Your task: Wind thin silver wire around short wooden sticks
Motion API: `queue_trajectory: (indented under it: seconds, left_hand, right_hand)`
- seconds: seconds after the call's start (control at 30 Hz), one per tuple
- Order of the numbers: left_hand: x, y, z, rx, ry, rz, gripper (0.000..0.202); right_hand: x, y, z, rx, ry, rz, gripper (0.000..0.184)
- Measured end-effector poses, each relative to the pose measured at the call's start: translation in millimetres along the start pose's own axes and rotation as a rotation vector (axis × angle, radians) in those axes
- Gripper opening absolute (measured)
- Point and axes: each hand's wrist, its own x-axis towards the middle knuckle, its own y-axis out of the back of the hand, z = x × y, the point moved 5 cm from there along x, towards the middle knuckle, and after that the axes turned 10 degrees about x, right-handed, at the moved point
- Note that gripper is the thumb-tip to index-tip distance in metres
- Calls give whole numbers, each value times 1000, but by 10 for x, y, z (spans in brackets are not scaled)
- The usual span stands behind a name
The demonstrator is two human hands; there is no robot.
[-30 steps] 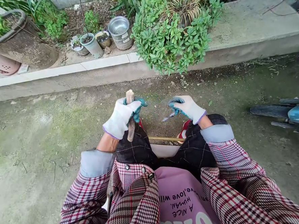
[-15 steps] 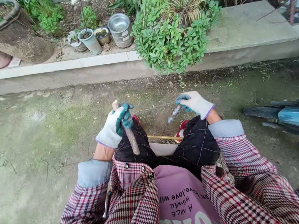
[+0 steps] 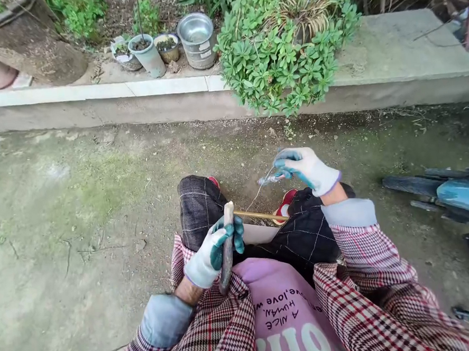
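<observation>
I sit with my knees up over bare ground. My left hand, in a white and teal glove, is closed around a short brown wooden stick held upright against my lap. My right hand, gloved the same, pinches a small silvery object above my right knee. A thin pale thread hangs from that object toward the lap. A yellow bamboo rod lies across between my knees.
A concrete kerb runs across ahead, with a leafy green shrub, small pots and a metal bucket behind it. A blue scooter's front stands at the right. A large tilted planter sits far left.
My left hand has pulled the wooden stick from above my left knee back to my lap. My right hand stayed above the right knee, still pinching the silvery object.
</observation>
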Motion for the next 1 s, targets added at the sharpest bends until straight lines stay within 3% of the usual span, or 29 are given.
queue_trajectory:
  seconds: [0.1,0.23,0.33,0.47,0.57,0.67,0.8,0.9,1.0]
  left_hand:
    - [41,-5,268,102,-88,108,45]
    - [234,-188,716,500,-246,325,26]
    - [425,-515,862,674,-417,239,33]
    - [606,-850,791,805,-516,136,59]
    - [638,-939,767,871,-508,158,42]
    - [569,-897,828,740,-439,138,30]
    - [428,-845,897,301,-292,-112,41]
    - [370,-819,923,100,-218,-212,48]
    - [339,-799,929,31,-190,-248,57]
  right_hand:
    - [-89,-103,-78,104,26,9,36]
    - [-180,-309,-339,300,23,-2,29]
    - [-271,-466,-614,375,15,48,22]
    - [-422,-705,-885,518,66,36,19]
    - [-494,-802,-981,516,127,-27,23]
    - [-510,-728,-1032,410,181,-21,26]
    - [-510,-607,-1065,386,191,-23,21]
    - [-581,-651,-1083,400,179,-29,21]
    - [-726,-757,-1127,426,179,-38,19]
